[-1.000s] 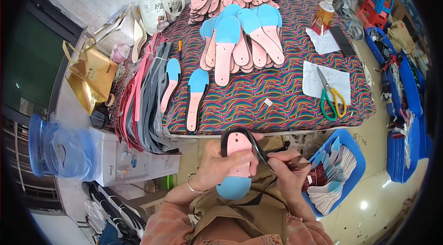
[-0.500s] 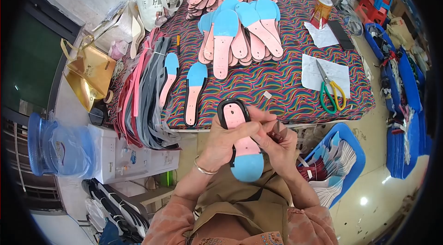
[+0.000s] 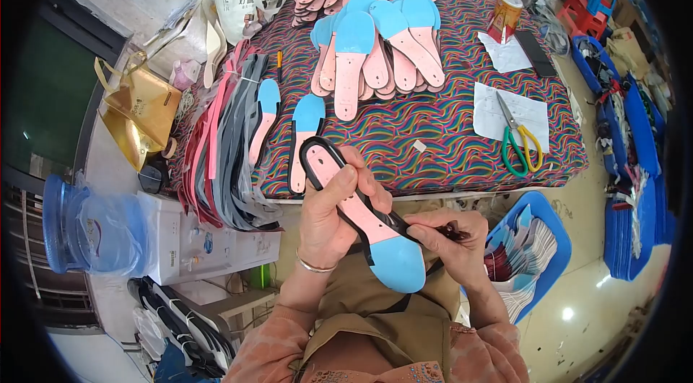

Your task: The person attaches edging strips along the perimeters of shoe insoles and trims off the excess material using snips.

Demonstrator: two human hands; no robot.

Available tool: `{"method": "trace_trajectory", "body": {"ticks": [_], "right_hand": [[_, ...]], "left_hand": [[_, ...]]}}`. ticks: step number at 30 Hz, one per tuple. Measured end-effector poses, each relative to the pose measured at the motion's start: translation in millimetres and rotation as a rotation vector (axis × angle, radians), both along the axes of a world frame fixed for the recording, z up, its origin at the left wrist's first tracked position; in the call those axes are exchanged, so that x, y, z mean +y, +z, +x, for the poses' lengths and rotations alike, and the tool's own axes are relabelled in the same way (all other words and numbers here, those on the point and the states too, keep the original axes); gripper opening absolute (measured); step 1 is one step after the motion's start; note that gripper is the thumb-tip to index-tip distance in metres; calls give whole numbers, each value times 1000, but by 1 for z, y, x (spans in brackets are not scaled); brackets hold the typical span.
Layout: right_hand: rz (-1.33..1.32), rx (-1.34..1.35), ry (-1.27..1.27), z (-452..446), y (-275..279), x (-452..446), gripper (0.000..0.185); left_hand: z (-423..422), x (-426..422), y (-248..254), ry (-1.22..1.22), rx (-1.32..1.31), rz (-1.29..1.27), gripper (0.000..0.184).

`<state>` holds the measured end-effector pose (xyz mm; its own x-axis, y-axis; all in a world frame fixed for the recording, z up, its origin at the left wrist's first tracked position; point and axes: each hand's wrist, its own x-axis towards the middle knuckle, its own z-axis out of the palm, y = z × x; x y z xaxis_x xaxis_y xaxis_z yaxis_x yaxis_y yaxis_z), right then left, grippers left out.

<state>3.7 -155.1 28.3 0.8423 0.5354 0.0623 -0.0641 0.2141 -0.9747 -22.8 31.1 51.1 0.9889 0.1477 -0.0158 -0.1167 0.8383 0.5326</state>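
Observation:
My left hand [image 3: 328,224] is closed around a shoe insole [image 3: 395,264] with a pink heel part and a blue forefoot, its blue end tilted down to the right. Black edging [image 3: 306,159] runs around its heel and along its sides. At the insole's right edge, the thumb and fingers of my right hand [image 3: 458,242] pinch the black edging. A dark reddish-brown bundle [image 3: 452,232] pokes out by the right fingers; its kind is unclear. Behind on the table lies another black-edged insole [image 3: 309,114], and a plain insole [image 3: 268,98] is beside it.
Insoles [image 3: 355,33] are piled on the patterned tablecloth [image 3: 433,127]. Grey and pink strips [image 3: 238,123] hang over the left edge. Scissors [image 3: 514,130] lie on paper at right. A blue basket [image 3: 556,267] of insole pieces stands right; a water jug [image 3: 94,228] is left.
The insole has tilted, its heel going up-left and its blue end down-right. My left hand has shifted left, and my right hand has moved slightly right, down along the insole's edge.

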Motion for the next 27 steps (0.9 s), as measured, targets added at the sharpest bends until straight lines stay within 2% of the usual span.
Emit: {"method": "trace_trajectory", "body": {"ticks": [3,8,14,17,19,20,22,23,25,27], "right_hand": [[-112,-3,68,7,3,-5,15],[-59,29,15,7,0,-1,15],[-88,-2,23,6,-5,1,15],[-100,20,6,9,-6,3,9],[-232,-188,44,12,-8,2,4],[-234,-189,43,11,-12,3,4],[-231,-259,-56,9,-22,7,6],[-233,-257,-57,9,-24,8,6],[-132,-157,-171,8,-26,10,7],[-135,-185,-156,8,-32,16,7]], "left_hand": [[2,0,-6,-54,24,-70,15],[3,-2,-3,-69,82,-97,14],[3,-5,-7,-50,57,23,16],[6,-5,-14,-84,33,-33,18],[8,-6,-19,-146,-5,-84,15],[8,-8,-16,-147,-6,-86,15],[7,-14,-10,-18,128,296,13],[5,-13,-13,-19,129,295,13],[0,-9,-23,-2,177,711,16],[-3,-11,-22,43,215,677,18]]}}
